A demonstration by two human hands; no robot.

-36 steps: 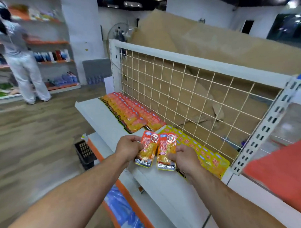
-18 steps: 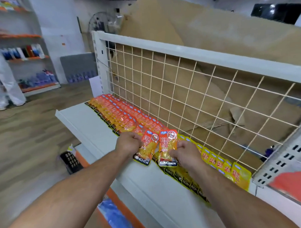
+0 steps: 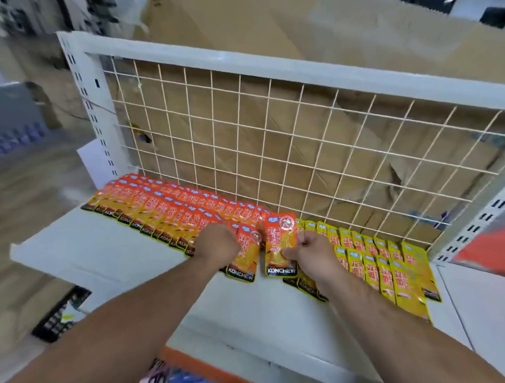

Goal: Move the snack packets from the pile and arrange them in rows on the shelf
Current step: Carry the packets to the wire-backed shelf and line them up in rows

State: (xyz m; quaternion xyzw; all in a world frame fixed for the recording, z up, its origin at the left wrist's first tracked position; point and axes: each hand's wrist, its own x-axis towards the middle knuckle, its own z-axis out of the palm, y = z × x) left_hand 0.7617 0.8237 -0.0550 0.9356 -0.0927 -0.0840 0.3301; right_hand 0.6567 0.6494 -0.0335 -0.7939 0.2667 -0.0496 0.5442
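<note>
Gripping an orange KONCHEW packet in each hand, the person reaches over the white shelf [image 3: 104,248] at the gap between two blocks of stock. The left hand [image 3: 217,242], fingers curled and knuckles up, holds the left packet [image 3: 245,259] by its left edge. That packet lies tilted at the right end of the orange rows [image 3: 171,208], its black lower band toward the shelf's front. The right hand [image 3: 310,252] pinches the right packet [image 3: 280,244] near its lower right corner, thumb on the printed face, the packet's top toward the back and just beside the left one. To the right, the yellow rows [image 3: 385,264] lie overlapped, partly under the right wrist. Both blocks back onto the wire grid panel [image 3: 272,147], with brown cardboard [image 3: 239,25] behind it. A black basket [image 3: 61,315] sits on the floor at lower left.
</note>
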